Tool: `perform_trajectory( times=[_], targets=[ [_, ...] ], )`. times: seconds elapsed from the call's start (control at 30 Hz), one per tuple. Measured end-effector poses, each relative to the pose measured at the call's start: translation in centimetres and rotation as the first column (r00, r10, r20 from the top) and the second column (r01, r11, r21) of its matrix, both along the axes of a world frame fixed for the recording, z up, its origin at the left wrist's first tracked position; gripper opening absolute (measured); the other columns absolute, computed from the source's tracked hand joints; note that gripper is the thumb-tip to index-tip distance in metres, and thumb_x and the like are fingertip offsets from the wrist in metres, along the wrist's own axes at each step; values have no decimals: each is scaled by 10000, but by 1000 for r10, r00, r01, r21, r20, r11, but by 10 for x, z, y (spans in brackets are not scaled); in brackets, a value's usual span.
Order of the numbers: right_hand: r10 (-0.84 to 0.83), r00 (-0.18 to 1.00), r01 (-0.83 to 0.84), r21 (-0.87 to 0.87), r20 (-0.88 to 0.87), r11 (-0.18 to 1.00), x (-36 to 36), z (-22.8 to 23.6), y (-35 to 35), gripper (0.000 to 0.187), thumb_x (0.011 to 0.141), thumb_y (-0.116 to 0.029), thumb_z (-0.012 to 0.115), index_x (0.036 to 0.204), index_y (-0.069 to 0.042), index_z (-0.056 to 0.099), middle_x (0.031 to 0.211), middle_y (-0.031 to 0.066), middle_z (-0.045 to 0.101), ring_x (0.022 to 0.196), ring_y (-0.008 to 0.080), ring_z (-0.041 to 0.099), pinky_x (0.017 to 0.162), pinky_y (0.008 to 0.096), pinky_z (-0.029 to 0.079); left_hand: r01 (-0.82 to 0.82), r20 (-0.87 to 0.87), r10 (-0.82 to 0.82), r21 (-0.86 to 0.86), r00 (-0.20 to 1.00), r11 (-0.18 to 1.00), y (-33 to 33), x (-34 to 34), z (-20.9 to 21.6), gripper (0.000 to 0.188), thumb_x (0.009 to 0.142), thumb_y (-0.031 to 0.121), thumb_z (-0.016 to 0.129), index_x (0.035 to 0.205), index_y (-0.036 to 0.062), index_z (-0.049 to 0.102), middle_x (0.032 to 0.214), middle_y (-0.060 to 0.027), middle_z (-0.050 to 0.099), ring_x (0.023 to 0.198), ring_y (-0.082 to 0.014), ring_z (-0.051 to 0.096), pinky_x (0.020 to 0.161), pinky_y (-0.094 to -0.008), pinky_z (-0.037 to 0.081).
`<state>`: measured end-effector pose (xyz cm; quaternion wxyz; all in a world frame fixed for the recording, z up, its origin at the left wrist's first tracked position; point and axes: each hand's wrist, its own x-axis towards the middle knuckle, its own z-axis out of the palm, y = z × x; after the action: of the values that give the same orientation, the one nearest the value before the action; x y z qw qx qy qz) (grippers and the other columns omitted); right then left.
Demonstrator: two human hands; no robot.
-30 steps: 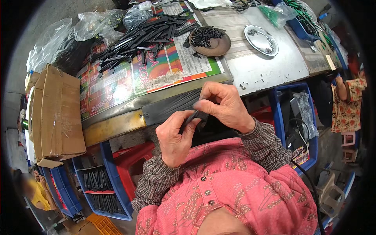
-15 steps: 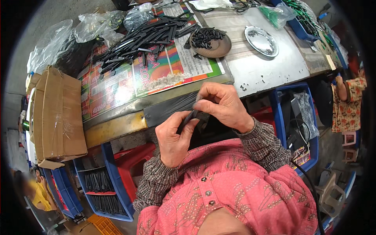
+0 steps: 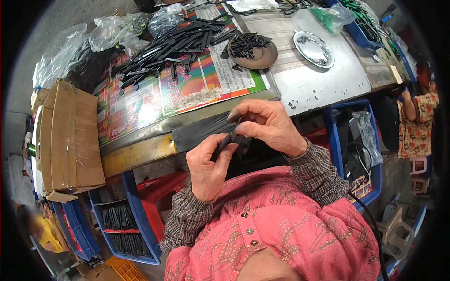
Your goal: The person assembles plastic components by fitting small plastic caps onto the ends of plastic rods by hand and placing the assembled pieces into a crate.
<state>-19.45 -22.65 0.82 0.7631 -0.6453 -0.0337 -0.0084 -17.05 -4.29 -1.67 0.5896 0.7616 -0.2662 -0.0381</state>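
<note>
Close before my chest, at the near table edge, my left hand point(image 3: 205, 165) pinches a dark, slim plastic piece point(image 3: 226, 142) between thumb and fingers. Its far end points up toward my right hand point(image 3: 268, 125), whose thumb and forefinger meet at that end. Whether a second small part sits between the right fingertips is hidden. Beyond the hands lies a heap of long black plastic pieces point(image 3: 176, 48) on a colourful printed sheet point(image 3: 136, 105). Right of the heap, a brown bowl point(image 3: 260, 62) holds many short black parts.
A silver round plate point(image 3: 329, 60) with small dark bits stands on the table's right side. A cardboard box point(image 3: 75, 136) rises at the left edge. Blue crates point(image 3: 145, 225) with black pieces sit below, near a red stool point(image 3: 159, 194). Other people are at both sides.
My right forefinger has come down and left toward the end of the black piece, with the thumb shifting slightly right. My left hand keeps its grip almost unmoved.
</note>
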Motion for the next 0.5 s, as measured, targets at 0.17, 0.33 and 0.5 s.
perform_trajectory(
  times=[0.17,0.33,0.5],
  targets=[
    [23,997,-22,-13,79,1000,0,-8,-4,107,874,-47,691,931,16,625,824,-25,571,746,26,527,654,181,456,29,-48,-29,-3,998,1000,-1,-3,0,138,817,30,711,932,-18,652,725,-102,629,612,-149,594,581,-275,464],
    [-52,998,54,-65,40,996,1,-8,6,99,872,-51,693,923,9,633,792,-31,557,703,22,514,607,182,435,-26,9,25,28,1000,999,-1,-1,1,137,811,23,710,929,-19,654,712,-93,624,605,-142,587,577,-273,462],
    [1,999,-2,23,41,1000,2,-5,-2,96,877,-63,691,878,3,620,790,-36,551,677,12,487,588,178,419,17,-34,-17,-16,999,1000,-1,-1,-1,144,808,20,712,931,-21,650,715,-101,621,597,-147,578,577,-275,460]
  ],
)
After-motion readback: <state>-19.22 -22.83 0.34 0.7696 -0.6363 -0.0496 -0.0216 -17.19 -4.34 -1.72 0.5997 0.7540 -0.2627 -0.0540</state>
